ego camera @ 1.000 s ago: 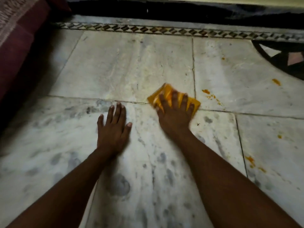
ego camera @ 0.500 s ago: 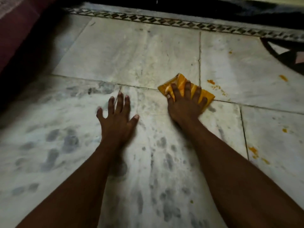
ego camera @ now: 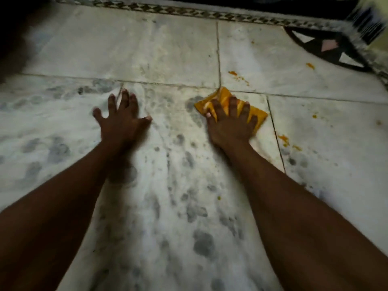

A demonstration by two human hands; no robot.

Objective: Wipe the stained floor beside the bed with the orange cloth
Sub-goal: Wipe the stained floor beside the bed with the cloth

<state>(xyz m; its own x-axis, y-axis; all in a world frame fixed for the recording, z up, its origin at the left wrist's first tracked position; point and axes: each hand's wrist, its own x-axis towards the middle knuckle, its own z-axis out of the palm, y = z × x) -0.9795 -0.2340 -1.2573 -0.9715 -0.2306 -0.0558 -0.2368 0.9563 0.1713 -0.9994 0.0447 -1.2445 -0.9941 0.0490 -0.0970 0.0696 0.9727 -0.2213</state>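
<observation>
The folded orange cloth (ego camera: 259,115) lies flat on the white marble floor (ego camera: 168,49), just below a tile joint. My right hand (ego camera: 230,122) presses down on it with fingers spread over its top. My left hand (ego camera: 121,120) rests flat on the bare floor to the left, fingers apart, holding nothing. Orange stains show on the tiles: a streak (ego camera: 238,76) above the cloth, a patch (ego camera: 284,139) to its right, and a spot (ego camera: 310,65) farther right.
Grey smudges and prints (ego camera: 201,244) cover the near tiles between my forearms. A patterned border strip (ego camera: 189,11) runs along the far edge. A dark inlay motif (ego camera: 319,47) sits at the upper right. Deep shadow fills the upper left corner.
My right hand has drawn the cloth back toward me, from across the tile joint onto the near tile. The view has shifted right, so the bed's edge is out of sight. My left hand stays planted.
</observation>
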